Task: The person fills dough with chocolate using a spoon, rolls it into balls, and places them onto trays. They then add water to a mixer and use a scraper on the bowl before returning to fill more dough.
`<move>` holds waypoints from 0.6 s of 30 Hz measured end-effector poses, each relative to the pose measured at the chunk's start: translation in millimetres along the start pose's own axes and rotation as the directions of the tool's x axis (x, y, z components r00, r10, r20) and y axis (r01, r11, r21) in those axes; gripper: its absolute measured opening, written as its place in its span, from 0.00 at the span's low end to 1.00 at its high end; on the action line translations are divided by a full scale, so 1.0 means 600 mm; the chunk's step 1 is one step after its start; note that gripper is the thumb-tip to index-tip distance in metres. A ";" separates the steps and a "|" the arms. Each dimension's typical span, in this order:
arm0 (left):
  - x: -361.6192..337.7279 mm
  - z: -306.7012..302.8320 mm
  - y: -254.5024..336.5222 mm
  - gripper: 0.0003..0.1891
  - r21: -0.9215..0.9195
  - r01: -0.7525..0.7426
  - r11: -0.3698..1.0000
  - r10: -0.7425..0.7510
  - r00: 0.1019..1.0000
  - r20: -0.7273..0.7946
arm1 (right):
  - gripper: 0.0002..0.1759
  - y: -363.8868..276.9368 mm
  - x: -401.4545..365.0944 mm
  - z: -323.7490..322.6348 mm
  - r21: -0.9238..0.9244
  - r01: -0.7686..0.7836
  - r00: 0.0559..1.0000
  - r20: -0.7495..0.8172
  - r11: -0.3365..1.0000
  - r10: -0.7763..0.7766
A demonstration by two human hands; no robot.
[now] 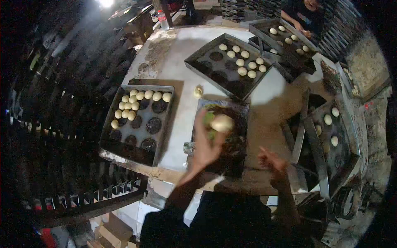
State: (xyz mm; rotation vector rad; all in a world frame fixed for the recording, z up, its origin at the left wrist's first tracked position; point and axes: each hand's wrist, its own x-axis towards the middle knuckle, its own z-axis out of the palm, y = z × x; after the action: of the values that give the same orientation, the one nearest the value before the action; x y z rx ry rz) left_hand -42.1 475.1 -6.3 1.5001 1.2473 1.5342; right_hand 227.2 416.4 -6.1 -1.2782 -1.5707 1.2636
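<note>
A pale, round dough ball [222,123] sits between the thumb and fingers of my left hand [205,144], which is blurred by motion. Under that hand lies a dark sheet or tray [231,157] with a green patch showing near the fingers. My right hand [273,160] hovers over the tabletop to the right, index finger stretched out and nothing visible in it. A small yellowish lump [198,91] rests just beyond the dark sheet.
Metal trays with dough balls surround me: a left tray [167,136], a far tray [198,68], and a right tray [322,157] overlapping others. Another person [304,25] works at the back right. A plastic bottle [163,20] stands at the table's far edge.
</note>
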 end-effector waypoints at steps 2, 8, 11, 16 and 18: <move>-0.071 0.083 0.065 0.53 0.020 0.162 0.987 -0.161 0.938 0.307 | 0.23 0.004 0.013 0.012 0.091 -0.088 0.991 0.111 0.992 0.077; -0.136 0.152 0.121 0.34 -0.216 0.126 0.968 -0.046 0.939 0.340 | 0.24 -0.035 -0.008 -0.058 -0.091 0.594 0.804 0.037 0.799 -0.594; -0.172 0.198 0.169 0.17 -0.075 0.237 0.969 -0.229 0.968 0.106 | 0.24 -0.055 -0.048 -0.064 -0.044 0.596 0.803 0.024 0.802 -0.595; -0.273 0.296 0.190 0.19 -0.040 -0.014 0.999 0.007 0.985 -0.171 | 0.14 -0.013 -0.113 -0.065 0.095 0.500 0.847 -0.258 0.861 -0.464; -0.268 0.316 0.231 0.21 -0.196 0.018 0.980 -0.050 0.986 -0.158 | 0.08 -0.030 -0.132 -0.065 0.031 0.537 0.787 -0.378 0.843 -0.488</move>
State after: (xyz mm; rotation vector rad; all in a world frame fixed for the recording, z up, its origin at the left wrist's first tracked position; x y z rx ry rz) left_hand 187.8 314.8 44.0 1.2439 1.1686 1.7302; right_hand 278.0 348.2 24.1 -0.8414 -1.4035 0.7246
